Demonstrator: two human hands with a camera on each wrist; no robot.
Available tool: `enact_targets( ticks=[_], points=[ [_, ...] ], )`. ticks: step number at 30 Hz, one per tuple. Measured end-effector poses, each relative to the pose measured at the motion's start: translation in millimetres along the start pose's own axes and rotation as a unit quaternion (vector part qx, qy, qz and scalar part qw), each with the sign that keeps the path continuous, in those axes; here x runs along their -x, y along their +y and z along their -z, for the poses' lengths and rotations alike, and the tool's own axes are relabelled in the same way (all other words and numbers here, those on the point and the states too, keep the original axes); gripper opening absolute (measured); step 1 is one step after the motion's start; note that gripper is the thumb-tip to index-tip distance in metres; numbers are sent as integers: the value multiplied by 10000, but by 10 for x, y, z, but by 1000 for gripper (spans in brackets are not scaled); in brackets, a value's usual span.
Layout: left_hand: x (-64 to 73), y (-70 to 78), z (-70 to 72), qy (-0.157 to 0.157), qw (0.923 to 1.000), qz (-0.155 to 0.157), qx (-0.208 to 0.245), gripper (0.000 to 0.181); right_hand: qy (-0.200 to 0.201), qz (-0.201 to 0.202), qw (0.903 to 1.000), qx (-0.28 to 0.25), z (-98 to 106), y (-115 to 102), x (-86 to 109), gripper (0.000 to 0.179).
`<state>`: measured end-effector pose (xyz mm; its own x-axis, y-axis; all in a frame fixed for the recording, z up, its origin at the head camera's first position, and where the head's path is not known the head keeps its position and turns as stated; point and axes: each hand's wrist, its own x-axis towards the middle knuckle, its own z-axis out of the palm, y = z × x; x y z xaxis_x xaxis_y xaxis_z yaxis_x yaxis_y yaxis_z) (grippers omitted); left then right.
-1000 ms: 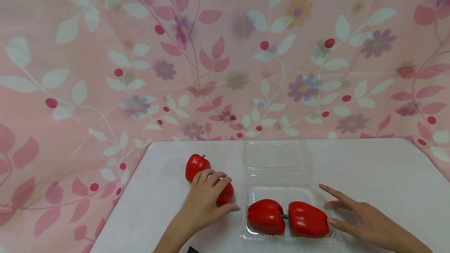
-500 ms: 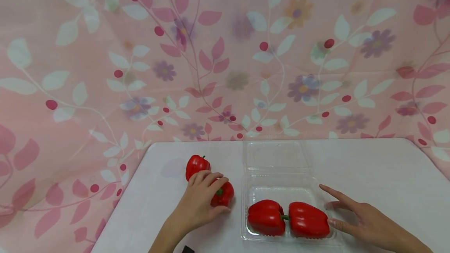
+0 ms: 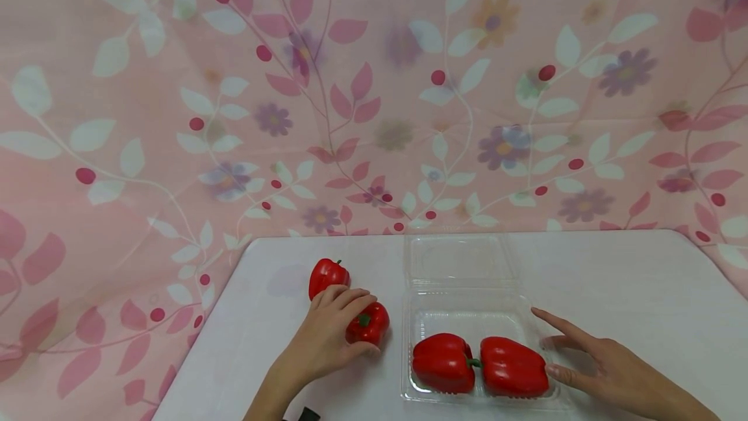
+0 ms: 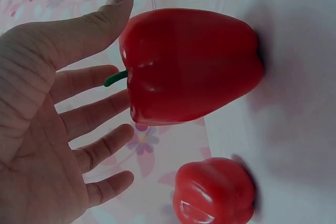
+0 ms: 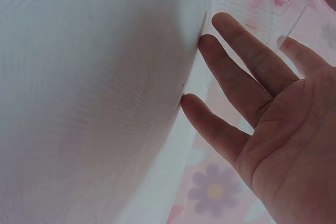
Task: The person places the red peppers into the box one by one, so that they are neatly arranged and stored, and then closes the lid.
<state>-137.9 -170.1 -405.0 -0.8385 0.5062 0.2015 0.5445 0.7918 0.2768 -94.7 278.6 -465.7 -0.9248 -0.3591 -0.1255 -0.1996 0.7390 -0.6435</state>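
In the head view, a red bell pepper [image 3: 374, 320] stands stem up on the white table. My left hand [image 3: 328, 333] is spread around its stem end, thumb near its front side. Close up in the left wrist view, the fingers are loosely extended, with the thumb tip at the edge of the bell pepper [image 4: 194, 66]. Two more bell peppers, a left one [image 3: 442, 362] and a right one [image 3: 513, 367], lie stem to stem in a clear plastic container [image 3: 456, 299]. My right hand [image 3: 608, 366] rests at the container's right side with extended fingers.
Another red bell pepper [image 3: 327, 278] stands behind my left hand, partly hidden by its fingers. The container's clear lid [image 3: 458, 258] lies folded back on the table [image 3: 613, 278]. A pink floral cloth [image 3: 374, 115] hangs behind the table.
My left hand has shifted slightly left, away from the front of the bell pepper, so its green stem now shows. The right hand and the container stay in place.
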Motion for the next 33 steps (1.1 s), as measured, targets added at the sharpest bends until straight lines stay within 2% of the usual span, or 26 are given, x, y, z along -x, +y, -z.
enact_targets(
  ticks=[9,18,33],
  points=[
    [4,-62,-24,-40,9999,60,152,77,-42,-35,10000,-47,-2,2,3,84],
    [7,-92,-13,-236,9991,213,268,77,-61,7,9999,-110,1,9,5,82],
    [-14,-135,-4,-344,9989,229,241,78,-88,-80,9999,-76,0,15,6,82]
  ],
)
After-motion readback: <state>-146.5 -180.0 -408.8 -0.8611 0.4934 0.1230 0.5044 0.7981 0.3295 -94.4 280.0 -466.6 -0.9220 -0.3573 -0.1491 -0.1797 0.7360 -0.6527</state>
